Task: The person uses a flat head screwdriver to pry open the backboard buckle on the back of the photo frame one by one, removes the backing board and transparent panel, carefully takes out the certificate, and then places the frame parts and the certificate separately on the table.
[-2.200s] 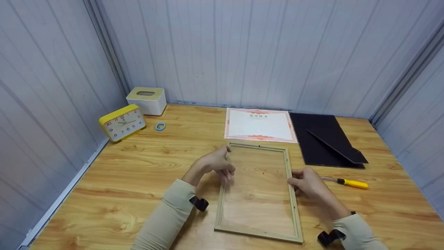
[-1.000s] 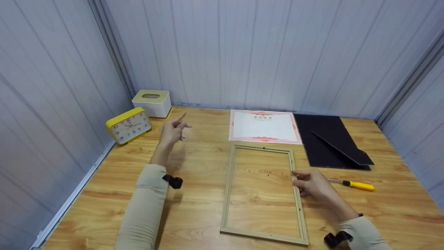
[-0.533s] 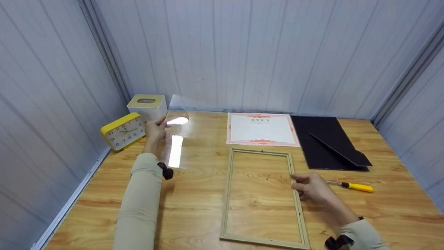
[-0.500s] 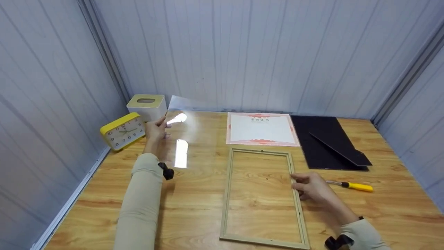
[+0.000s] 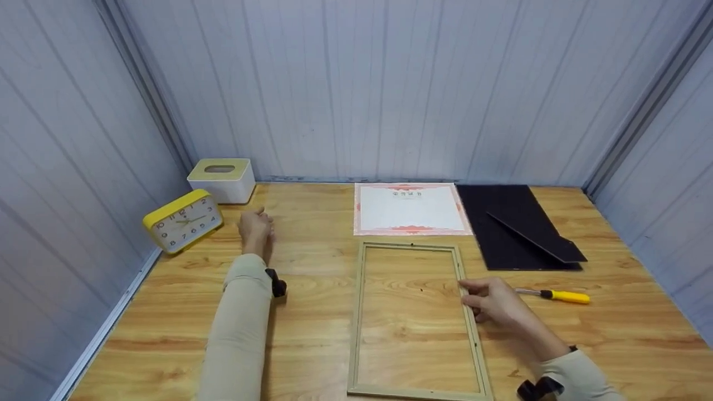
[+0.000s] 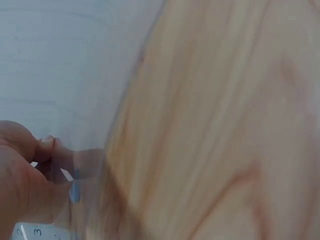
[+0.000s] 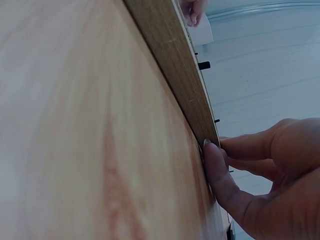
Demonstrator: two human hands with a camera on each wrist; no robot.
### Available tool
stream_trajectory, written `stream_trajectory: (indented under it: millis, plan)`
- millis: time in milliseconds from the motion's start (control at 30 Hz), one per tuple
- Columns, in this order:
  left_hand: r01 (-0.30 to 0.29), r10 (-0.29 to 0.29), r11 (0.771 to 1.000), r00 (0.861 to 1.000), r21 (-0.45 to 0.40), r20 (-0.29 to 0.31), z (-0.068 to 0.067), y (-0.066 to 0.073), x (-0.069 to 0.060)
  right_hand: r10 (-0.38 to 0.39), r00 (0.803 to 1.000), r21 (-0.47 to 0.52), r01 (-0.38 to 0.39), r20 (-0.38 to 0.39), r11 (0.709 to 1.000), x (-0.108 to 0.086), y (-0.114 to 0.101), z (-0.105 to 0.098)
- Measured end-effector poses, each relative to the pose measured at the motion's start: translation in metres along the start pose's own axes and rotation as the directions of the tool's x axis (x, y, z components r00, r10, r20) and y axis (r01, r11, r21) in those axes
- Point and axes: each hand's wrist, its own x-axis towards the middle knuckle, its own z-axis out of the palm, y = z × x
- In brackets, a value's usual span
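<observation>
My left hand (image 5: 256,225) is over the left part of the table, near the alarm clock. In the left wrist view, its thumb and fingers pinch the edge of a clear sheet (image 6: 90,130). That sheet can hardly be made out in the head view. A thin gold-coloured picture frame (image 5: 357,317) lies flat on the wooden table, its small dark tabs showing along the edges. On the frame's right side, my right hand (image 5: 496,301) pinches the bar between thumb and fingers; the right wrist view shows the thumb against its outer side.
A yellow alarm clock (image 5: 186,220) and a tissue box (image 5: 223,181) stand at back left. Behind the frame lies a red-bordered certificate (image 5: 412,210). To its right is a black backing board (image 5: 496,223) with a stand flap. A yellow-handled screwdriver (image 5: 568,296) lies at right.
My left hand has lifted the clear sheet out of the frame and carried it left. Light glared off the sheet half a second ago. My right hand has stayed at the frame's right side.
</observation>
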Motion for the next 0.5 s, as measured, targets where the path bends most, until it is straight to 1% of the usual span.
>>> stream_trajectory:
  millis: [67, 133, 167, 200, 267, 367, 400, 433, 467, 500]
  plan:
    - [-0.033, 0.031, 0.997, 0.999, 0.073, 0.026, 0.003, -0.003, 0.000, -0.010, 1.000, -0.004, 0.010, 0.006, 1.000, 0.000, 0.000, 0.001]
    - [-0.067, 0.057, 0.986, 0.996, 0.154, 0.071, 0.004, -0.003, 0.002, -0.023, 1.000, -0.015, 0.023, 0.008, 1.000, -0.001, 0.000, 0.001]
    - [-0.099, 0.080, 0.971, 0.992, 0.217, 0.093, 0.005, -0.003, 0.004, -0.029, 1.000, -0.016, 0.029, 0.009, 0.999, -0.001, -0.001, 0.001]
    - [-0.123, 0.095, 0.962, 0.988, 0.245, 0.126, 0.005, -0.001, 0.005, -0.031, 0.999, -0.016, 0.031, 0.008, 0.999, -0.002, -0.001, 0.000]
    - [-0.156, 0.100, 0.950, 0.972, 0.269, 0.212, 0.005, 0.004, 0.005, -0.038, 0.999, -0.016, 0.038, 0.009, 0.999, -0.002, -0.001, 0.000]
    - [-0.196, 0.094, 0.938, 0.938, 0.287, 0.333, 0.005, 0.009, 0.003, -0.043, 0.999, -0.017, 0.043, 0.012, 0.999, -0.001, 0.000, -0.001]
    - [-0.202, 0.087, 0.934, 0.929, 0.296, 0.359, 0.005, 0.009, 0.002, -0.042, 0.999, -0.016, 0.042, 0.014, 0.999, -0.002, 0.000, -0.001]
    - [-0.213, 0.080, 0.922, 0.922, 0.322, 0.378, 0.007, 0.009, 0.000, -0.043, 0.999, -0.011, 0.043, 0.017, 0.999, -0.002, 0.000, 0.000]
    - [-0.229, 0.078, 0.904, 0.919, 0.361, 0.387, 0.009, 0.008, -0.002, -0.041, 0.999, -0.001, 0.041, 0.022, 0.999, -0.002, 0.000, 0.000]
    - [-0.236, 0.075, 0.891, 0.919, 0.387, 0.386, 0.011, 0.007, -0.003, -0.037, 0.999, 0.009, 0.037, 0.025, 0.999, -0.002, 0.000, 0.000]
